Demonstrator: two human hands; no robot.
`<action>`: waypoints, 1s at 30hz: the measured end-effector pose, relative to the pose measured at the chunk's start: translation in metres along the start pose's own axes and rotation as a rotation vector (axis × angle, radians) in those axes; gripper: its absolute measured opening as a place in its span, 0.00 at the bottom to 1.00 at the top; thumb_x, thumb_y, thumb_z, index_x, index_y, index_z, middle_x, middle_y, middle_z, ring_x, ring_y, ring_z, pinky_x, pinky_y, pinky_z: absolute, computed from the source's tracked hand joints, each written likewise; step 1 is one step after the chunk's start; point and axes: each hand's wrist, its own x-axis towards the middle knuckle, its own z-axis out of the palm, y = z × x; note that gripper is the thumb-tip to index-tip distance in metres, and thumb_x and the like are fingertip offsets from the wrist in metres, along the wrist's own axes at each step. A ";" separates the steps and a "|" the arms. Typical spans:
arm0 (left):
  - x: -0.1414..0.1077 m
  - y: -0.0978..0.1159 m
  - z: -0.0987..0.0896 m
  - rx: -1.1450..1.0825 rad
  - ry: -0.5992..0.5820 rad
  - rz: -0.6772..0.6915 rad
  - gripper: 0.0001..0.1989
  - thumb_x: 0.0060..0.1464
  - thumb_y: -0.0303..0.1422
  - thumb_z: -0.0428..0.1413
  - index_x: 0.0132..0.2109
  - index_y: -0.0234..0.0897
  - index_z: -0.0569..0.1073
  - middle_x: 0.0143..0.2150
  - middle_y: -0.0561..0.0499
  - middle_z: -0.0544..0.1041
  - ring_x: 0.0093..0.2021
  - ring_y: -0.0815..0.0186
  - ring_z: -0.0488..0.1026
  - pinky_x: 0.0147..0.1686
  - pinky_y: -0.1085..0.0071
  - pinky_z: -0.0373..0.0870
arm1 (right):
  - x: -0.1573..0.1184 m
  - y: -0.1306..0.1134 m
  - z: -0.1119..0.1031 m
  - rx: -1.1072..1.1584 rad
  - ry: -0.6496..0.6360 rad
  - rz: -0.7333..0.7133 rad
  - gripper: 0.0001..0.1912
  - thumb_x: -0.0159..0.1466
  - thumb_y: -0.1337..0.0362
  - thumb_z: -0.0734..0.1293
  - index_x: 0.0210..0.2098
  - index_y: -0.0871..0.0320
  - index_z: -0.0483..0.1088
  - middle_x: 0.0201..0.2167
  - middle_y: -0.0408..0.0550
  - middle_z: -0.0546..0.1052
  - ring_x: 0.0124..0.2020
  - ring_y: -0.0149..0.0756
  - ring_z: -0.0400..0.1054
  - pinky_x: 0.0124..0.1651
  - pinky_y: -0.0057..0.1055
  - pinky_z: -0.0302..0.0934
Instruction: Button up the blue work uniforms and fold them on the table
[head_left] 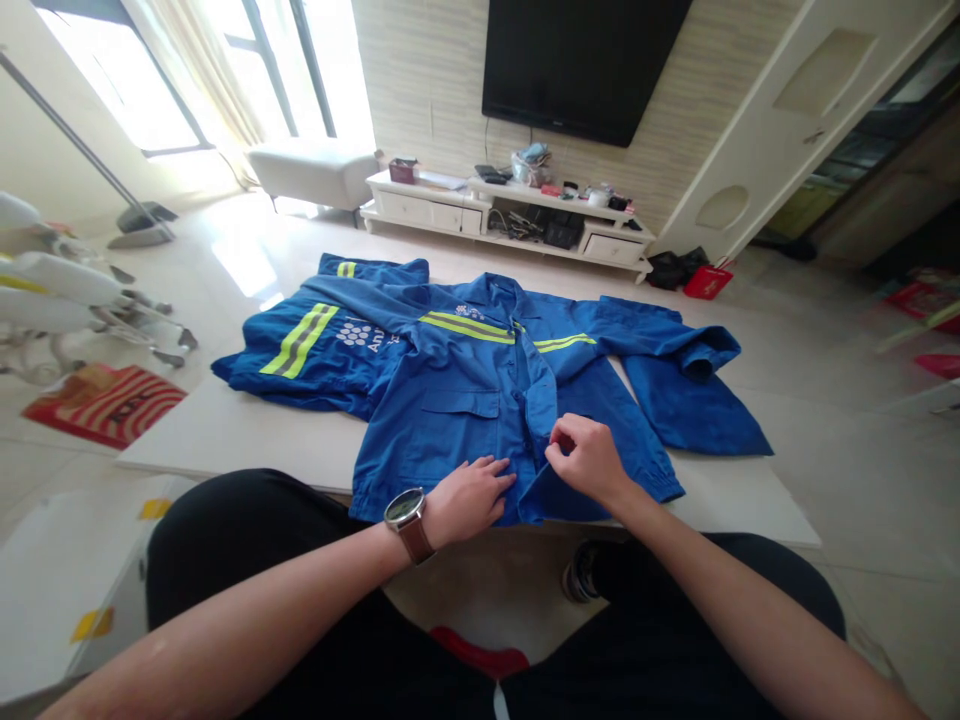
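A blue work jacket (450, 400) with yellow reflective stripes lies front side up on a low white table (757, 497), its collar away from me. My left hand (469, 500), a watch (405, 508) on its wrist, rests flat on the lower front with the fingers stretched out. The fingers of my right hand (589, 455) are pinched on the edge of the jacket's front opening and lift that flap a little. Left of the jacket is a folded blue garment (330, 350) with a reflective band and white print. More blue cloth (694, 405) lies under the right sleeve.
Across the room stands a white TV cabinet (420, 208) with small items on it, below a wall television (577, 70). A red bag (105, 405) lies on the floor at left, near a white rack (67, 290). A grey bench (315, 175) stands by the window.
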 end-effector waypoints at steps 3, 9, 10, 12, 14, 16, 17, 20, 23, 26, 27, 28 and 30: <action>0.000 0.002 0.003 0.043 -0.005 -0.011 0.24 0.63 0.33 0.51 0.65 0.39 0.68 0.70 0.41 0.65 0.67 0.50 0.64 0.64 0.53 0.65 | -0.003 -0.001 0.003 0.136 -0.174 -0.113 0.06 0.61 0.69 0.64 0.35 0.57 0.74 0.35 0.50 0.78 0.37 0.38 0.72 0.41 0.31 0.64; 0.000 0.007 0.005 0.096 -0.052 -0.018 0.25 0.61 0.32 0.53 0.65 0.38 0.66 0.70 0.39 0.63 0.69 0.44 0.60 0.61 0.44 0.68 | -0.004 0.009 0.012 0.257 -0.307 -0.144 0.20 0.68 0.66 0.62 0.59 0.57 0.68 0.55 0.54 0.77 0.56 0.42 0.71 0.59 0.40 0.65; 0.000 0.007 0.006 0.100 -0.054 -0.019 0.26 0.61 0.32 0.53 0.65 0.38 0.66 0.71 0.38 0.62 0.69 0.43 0.60 0.60 0.43 0.68 | -0.004 0.011 0.013 0.227 -0.301 -0.138 0.20 0.68 0.66 0.62 0.59 0.57 0.68 0.56 0.55 0.76 0.57 0.43 0.71 0.61 0.42 0.65; -0.001 0.007 0.006 0.104 -0.058 -0.020 0.25 0.62 0.31 0.52 0.65 0.38 0.66 0.71 0.38 0.61 0.69 0.43 0.59 0.60 0.41 0.68 | -0.004 0.016 0.015 0.163 -0.303 -0.121 0.22 0.67 0.67 0.63 0.60 0.58 0.68 0.57 0.56 0.75 0.58 0.45 0.70 0.62 0.44 0.64; -0.001 0.007 0.007 0.096 -0.063 -0.022 0.24 0.62 0.31 0.51 0.65 0.38 0.66 0.71 0.38 0.61 0.70 0.43 0.58 0.61 0.41 0.67 | -0.005 0.021 0.018 0.099 -0.329 -0.107 0.25 0.66 0.67 0.64 0.62 0.59 0.66 0.59 0.58 0.74 0.59 0.46 0.69 0.63 0.46 0.63; -0.001 0.006 0.007 0.084 -0.067 -0.027 0.24 0.61 0.30 0.52 0.64 0.38 0.67 0.72 0.39 0.60 0.72 0.41 0.54 0.61 0.41 0.67 | -0.007 0.026 0.021 0.026 -0.394 -0.094 0.28 0.65 0.66 0.65 0.65 0.59 0.64 0.63 0.59 0.70 0.64 0.49 0.64 0.65 0.48 0.61; -0.002 0.006 0.007 0.078 -0.066 -0.034 0.24 0.60 0.30 0.53 0.64 0.39 0.68 0.73 0.39 0.58 0.73 0.40 0.51 0.61 0.41 0.67 | -0.008 0.029 0.022 -0.015 -0.449 -0.084 0.30 0.64 0.65 0.66 0.66 0.57 0.64 0.66 0.59 0.67 0.66 0.52 0.61 0.66 0.51 0.60; -0.001 0.006 0.006 0.068 -0.062 -0.071 0.24 0.59 0.30 0.55 0.63 0.39 0.69 0.75 0.37 0.53 0.73 0.36 0.48 0.60 0.42 0.69 | -0.010 0.033 0.026 -0.131 -0.630 -0.055 0.35 0.63 0.64 0.67 0.69 0.53 0.60 0.73 0.56 0.56 0.70 0.62 0.53 0.65 0.58 0.59; -0.001 0.008 0.005 0.082 -0.086 -0.094 0.24 0.60 0.30 0.54 0.63 0.39 0.69 0.75 0.35 0.52 0.72 0.36 0.53 0.58 0.43 0.71 | -0.011 0.034 0.029 -0.178 -0.680 -0.079 0.36 0.64 0.65 0.67 0.70 0.54 0.58 0.72 0.59 0.57 0.69 0.62 0.55 0.65 0.57 0.59; -0.001 0.010 0.003 0.120 -0.100 -0.077 0.24 0.60 0.29 0.54 0.63 0.40 0.68 0.74 0.37 0.54 0.71 0.36 0.56 0.55 0.44 0.73 | -0.009 0.032 0.029 -0.195 -0.666 -0.108 0.35 0.63 0.64 0.67 0.69 0.56 0.60 0.71 0.61 0.59 0.68 0.60 0.59 0.65 0.54 0.60; -0.001 0.011 0.002 0.134 -0.100 -0.069 0.24 0.60 0.29 0.54 0.63 0.40 0.68 0.74 0.38 0.55 0.70 0.36 0.56 0.54 0.44 0.74 | -0.009 0.032 0.029 -0.202 -0.667 -0.110 0.35 0.63 0.64 0.67 0.69 0.56 0.61 0.71 0.61 0.59 0.67 0.60 0.59 0.65 0.54 0.60; -0.001 0.012 0.002 0.148 -0.098 -0.061 0.24 0.60 0.29 0.54 0.63 0.40 0.68 0.74 0.38 0.56 0.70 0.36 0.57 0.54 0.44 0.75 | -0.009 0.031 0.029 -0.208 -0.669 -0.111 0.35 0.63 0.64 0.67 0.69 0.56 0.60 0.71 0.61 0.60 0.67 0.60 0.59 0.64 0.53 0.61; 0.000 0.013 0.001 0.174 -0.094 -0.047 0.23 0.61 0.30 0.53 0.63 0.39 0.68 0.73 0.38 0.59 0.69 0.36 0.58 0.52 0.45 0.76 | -0.008 0.031 0.028 -0.221 -0.674 -0.112 0.35 0.63 0.65 0.66 0.69 0.55 0.60 0.71 0.60 0.60 0.67 0.61 0.60 0.63 0.53 0.62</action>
